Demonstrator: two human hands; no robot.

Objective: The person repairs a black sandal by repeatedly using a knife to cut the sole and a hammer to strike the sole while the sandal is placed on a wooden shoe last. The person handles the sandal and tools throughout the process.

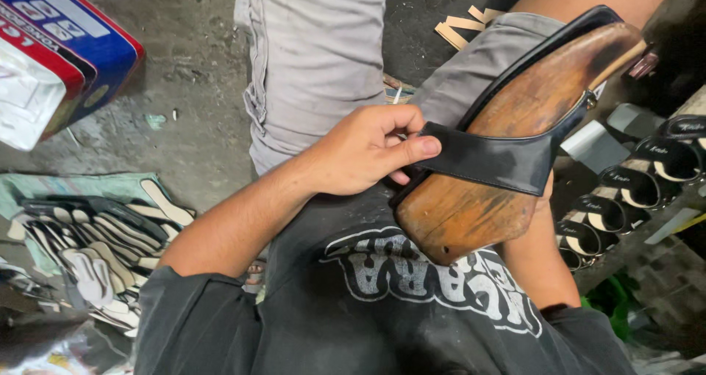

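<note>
A wooden shoe last [515, 147] rests across my lap, its toe near my chest and its heel up at the right. A black leather strap [493, 158] is wrapped over its middle. My left hand [368, 151] pinches the strap's left end, thumb pressed flat on the leather. My right hand is hidden under the last; only the forearm [540, 261] shows below it, so its grip cannot be seen.
Several cut black-and-cream leather pieces [103, 243] lie on a cloth at the left. A blue and red box [66, 44] stands at the top left. Several finished black sandals [640, 184] are lined up at the right. Pale strips [460, 26] lie on the concrete floor.
</note>
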